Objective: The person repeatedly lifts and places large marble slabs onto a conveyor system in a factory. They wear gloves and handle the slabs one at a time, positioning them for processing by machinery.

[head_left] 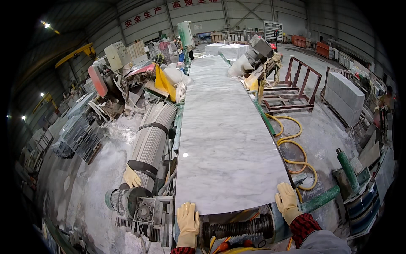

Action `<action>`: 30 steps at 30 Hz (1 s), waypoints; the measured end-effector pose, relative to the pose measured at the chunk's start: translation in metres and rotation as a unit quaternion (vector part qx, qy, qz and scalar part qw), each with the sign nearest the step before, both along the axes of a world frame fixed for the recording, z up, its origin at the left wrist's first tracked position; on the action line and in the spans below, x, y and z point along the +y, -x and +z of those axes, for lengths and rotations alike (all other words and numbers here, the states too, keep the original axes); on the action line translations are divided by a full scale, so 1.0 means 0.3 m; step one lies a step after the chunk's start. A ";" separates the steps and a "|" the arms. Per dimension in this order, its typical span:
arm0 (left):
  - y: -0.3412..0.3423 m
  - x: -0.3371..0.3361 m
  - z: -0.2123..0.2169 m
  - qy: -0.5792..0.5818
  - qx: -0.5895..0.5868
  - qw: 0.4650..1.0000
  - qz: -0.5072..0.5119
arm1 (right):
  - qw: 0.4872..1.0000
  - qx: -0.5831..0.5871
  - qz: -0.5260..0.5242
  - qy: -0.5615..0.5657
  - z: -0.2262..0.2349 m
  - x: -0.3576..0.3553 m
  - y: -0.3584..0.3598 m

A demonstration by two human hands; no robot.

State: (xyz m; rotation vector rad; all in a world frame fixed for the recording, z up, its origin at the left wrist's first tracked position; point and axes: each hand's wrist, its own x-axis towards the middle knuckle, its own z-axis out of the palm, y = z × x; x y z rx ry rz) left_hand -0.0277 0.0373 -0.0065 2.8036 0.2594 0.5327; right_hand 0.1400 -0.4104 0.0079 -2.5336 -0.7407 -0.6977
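Note:
A long polished white marble slab (228,139) with grey veining stretches away from me on a green-framed machine bed. My left hand (187,223), in a cream rubber glove, rests at the slab's near left corner with its fingers stretched forward. At the near right corner lies my right hand (287,202), gloved alike, its fingers laid along the slab's edge. Neither hand wraps round anything that I can see. Under the slab's near edge, between my hands, a dark ribbed roller (239,228) shows in part.
Left of the bed are a strapped bundle of pale strips (154,135), a motor (120,200) and a loose glove (132,177). A yellow hose (305,163) coils on the right floor, near a green metal arm (321,199). A rust-red rack (296,86) stands beyond.

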 end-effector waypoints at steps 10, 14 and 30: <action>0.008 0.001 0.000 -0.037 -0.036 0.999 -0.009 | 1.000 -0.010 0.002 0.005 -0.014 -0.008 0.007; 0.013 -0.006 -0.004 -0.050 -0.053 0.997 -0.006 | 1.000 0.009 -0.005 0.007 -0.039 -0.026 0.011; 0.036 -0.011 0.005 -0.002 -0.012 1.000 0.001 | 1.000 0.010 -0.002 0.010 -0.037 -0.029 0.034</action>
